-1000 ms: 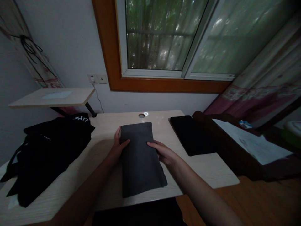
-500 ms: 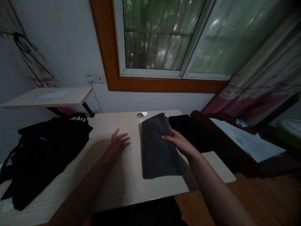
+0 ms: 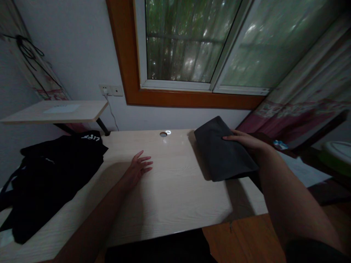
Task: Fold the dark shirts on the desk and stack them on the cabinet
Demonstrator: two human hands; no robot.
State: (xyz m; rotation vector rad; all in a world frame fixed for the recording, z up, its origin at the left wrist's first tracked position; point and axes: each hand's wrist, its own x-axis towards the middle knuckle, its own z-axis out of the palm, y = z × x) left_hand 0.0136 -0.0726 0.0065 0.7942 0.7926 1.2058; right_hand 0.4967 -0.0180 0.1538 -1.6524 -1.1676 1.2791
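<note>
A dark grey folded cloth, likely a garment, is over the right part of the pale wooden table. My right hand grips its right edge, thumb on top and fingers hidden beneath. The cloth is tilted, with a shadow along its left side. Some black fabric shows under its lower right corner, mostly covered. My left hand is over the middle of the table, fingers spread, holding nothing. Left of it lies a heap of black clothing with white lettering near its top.
A small raised shelf with a paper on it stands at the back left. Behind the table are a wall socket and a window with an orange-brown frame. Off the right end, a white sheet lies beside dark furniture.
My right hand has carried the grey folded cloth to the right and lifted it, over the place where the black folded cloth lies. My left hand has hardly moved.
</note>
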